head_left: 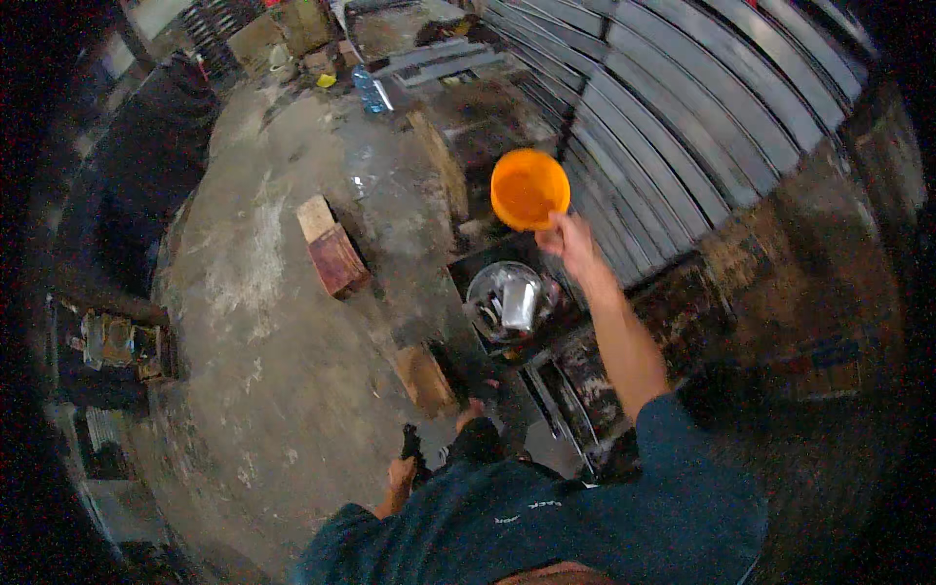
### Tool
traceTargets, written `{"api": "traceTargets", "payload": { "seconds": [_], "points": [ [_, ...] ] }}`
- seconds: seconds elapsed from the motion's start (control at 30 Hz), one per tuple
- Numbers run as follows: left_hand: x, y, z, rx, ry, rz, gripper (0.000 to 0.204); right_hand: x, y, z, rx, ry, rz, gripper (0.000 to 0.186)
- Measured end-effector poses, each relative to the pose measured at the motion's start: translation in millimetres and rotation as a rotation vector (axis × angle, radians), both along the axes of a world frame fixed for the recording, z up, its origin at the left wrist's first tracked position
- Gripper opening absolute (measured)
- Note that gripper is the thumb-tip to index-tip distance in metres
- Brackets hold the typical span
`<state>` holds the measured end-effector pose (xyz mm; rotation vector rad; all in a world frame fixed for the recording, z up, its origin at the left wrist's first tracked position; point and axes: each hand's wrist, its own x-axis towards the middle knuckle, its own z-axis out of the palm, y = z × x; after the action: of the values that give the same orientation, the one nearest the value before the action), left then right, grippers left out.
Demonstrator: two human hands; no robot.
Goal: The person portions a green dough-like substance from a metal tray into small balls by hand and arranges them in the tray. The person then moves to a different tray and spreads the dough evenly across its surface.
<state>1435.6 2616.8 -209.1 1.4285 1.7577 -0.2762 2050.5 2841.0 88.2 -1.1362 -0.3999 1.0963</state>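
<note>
An orange round plastic tub (529, 187) is held out ahead of me, its open mouth facing up. My right hand (565, 241) pinches its near rim at the end of an outstretched arm. Below it stands a shiny round metal bowl (478, 317) with a silvery cup-like container (520, 300) and small pieces inside. Low and close to my body, my left hand (400, 475) is closed round a dark, narrow object (412, 447), too blurred to name.
On the concrete floor (249, 390) lie a reddish block with a pale end (336, 258) and a brown block (425, 380). Corrugated metal sheeting (673, 107) rises at the right. A clear bluish plastic bottle (368, 90) and cardboard boxes (302, 24) are farther off.
</note>
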Motion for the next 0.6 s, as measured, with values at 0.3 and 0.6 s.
{"api": "traceTargets", "payload": {
  "seconds": [0.3, 0.6],
  "points": [
    [11, 47, 36, 0.063, -0.048, 0.427, 0.054, 42, 276, 50, -0.183, -0.156, -0.026, 0.027],
    [101, 151, 98, 0.104, -0.217, 0.237, 0.051, 43, 234, 10, -0.193, -0.516, 0.142, 0.052]
  ]
}}
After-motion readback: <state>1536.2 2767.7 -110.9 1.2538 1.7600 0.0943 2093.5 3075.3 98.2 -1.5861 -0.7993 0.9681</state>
